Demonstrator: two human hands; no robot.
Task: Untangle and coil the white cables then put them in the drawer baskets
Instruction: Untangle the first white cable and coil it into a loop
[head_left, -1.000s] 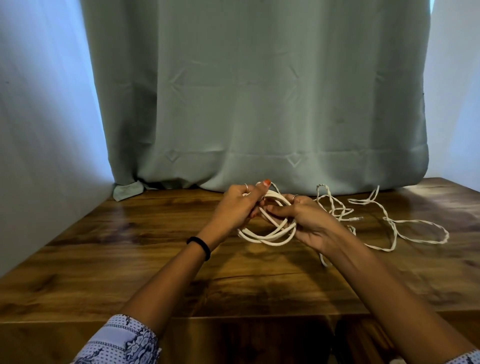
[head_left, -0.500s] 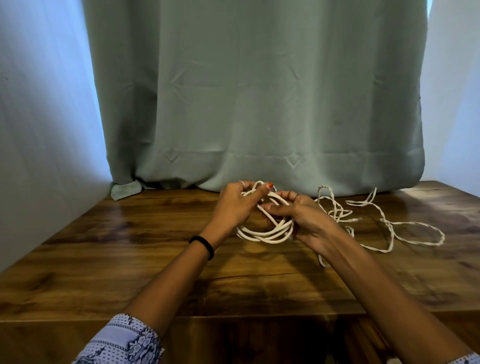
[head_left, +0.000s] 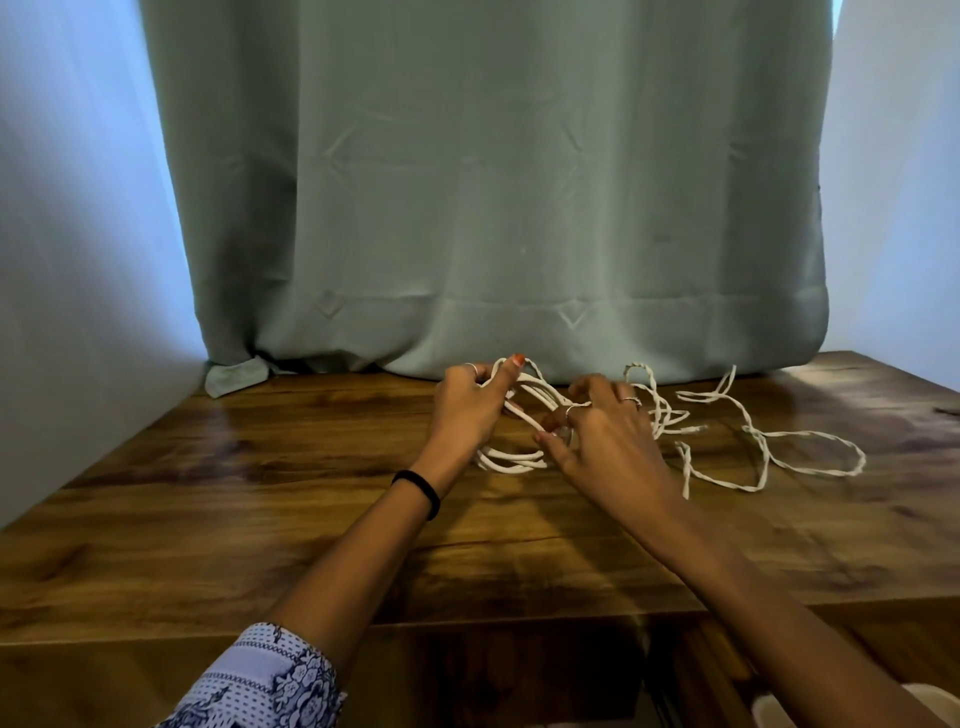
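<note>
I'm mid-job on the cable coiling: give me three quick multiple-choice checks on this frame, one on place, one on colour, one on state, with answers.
1. Where does the twisted loose cable lie?
A. To the right of the hands on the table
B. In a drawer basket
C. Hanging over the table's front edge

2. What colour is the band on the left wrist?
A. Red
B. Black
C. White

3. What is the left hand doing?
A. Resting flat on the table
B. Gripping the loops of the coil
C. Pulling the curtain

Answers: 1 A, the cable sprawls on the wood right of the right hand. 2 B, a dark band circles the wrist. 3 B, its fingers curl round the white loops.
</note>
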